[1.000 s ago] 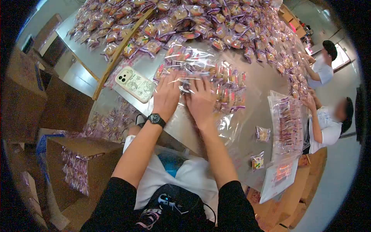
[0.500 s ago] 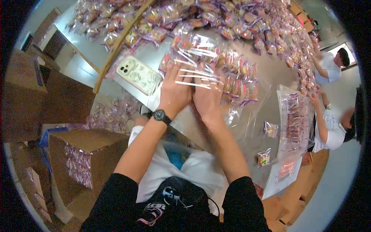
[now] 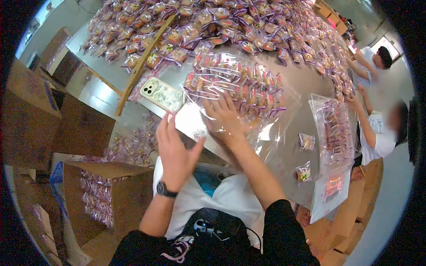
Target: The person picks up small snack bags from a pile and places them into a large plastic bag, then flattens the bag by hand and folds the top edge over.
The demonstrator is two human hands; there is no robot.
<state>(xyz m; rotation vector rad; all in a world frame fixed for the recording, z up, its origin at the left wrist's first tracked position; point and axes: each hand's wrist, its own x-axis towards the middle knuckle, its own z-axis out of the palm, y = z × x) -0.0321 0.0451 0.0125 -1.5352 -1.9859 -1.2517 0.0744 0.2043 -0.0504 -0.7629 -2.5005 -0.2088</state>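
Note:
A clear plastic bag (image 3: pixel 213 84) filled with rows of small wrapped cakes (image 3: pixel 255 95) lies on the metal table in front of me. My right hand (image 3: pixel 225 119) rests with its fingers spread on the near end of the bag, over loose film. My left hand (image 3: pixel 174 148) is raised off the bag near the table's edge, fingers apart, holding nothing; a dark watch (image 3: pixel 166 189) is on that wrist. Beyond the left hand's fingertips lies a phone in a pale patterned case (image 3: pixel 163 94).
A big heap of wrapped cakes (image 3: pixel 262 26) covers the table's far side. A wooden strip (image 3: pixel 144 64) runs along the left. Another filled bag (image 3: pixel 336 133) and two single cakes (image 3: pixel 306 141) lie right. Two people (image 3: pixel 377 133) work there. An open carton (image 3: pixel 133 193) stands lower left.
My left hand has come off the bag, moving toward me and left, and its fingers have opened. My right hand has slid slightly back toward the bag's near end.

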